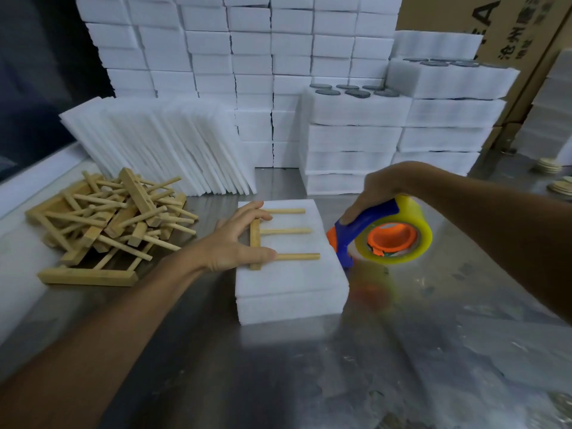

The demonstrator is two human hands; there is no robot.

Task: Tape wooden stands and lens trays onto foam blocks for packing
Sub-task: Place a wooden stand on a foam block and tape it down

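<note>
**Both hands at the foam block, stand held flat, tape dispenser beside it**

Our left hand [235,243] lies open and spread on the wooden stand [272,239], with the fingers pressing its base bar down. Our right hand [376,193] is closed around the blue handle of the tape dispenser [383,232], which carries a roll of clear yellowish tape on an orange core.

We take the foam block [291,274] in the middle of the metal table [340,366] as our landmark. The wooden stand rests flat on top of this block, near its far-left part, and its three pegs point to the right. The block seems to be two white layers, one on the other. The tape dispenser is just beside the right edge of the block, and its orange front end is very near or touching the foam; we cannot tell which.

To the left of the block there is a loose pile of wooden stands [108,224]. Behind the block, thin foam sheets [161,144] lean in a row. Behind and to the right, stacked lens trays [356,119] show dark round lenses [357,93] on top. A wall of white foam blocks [247,41] stands further back.
</note>
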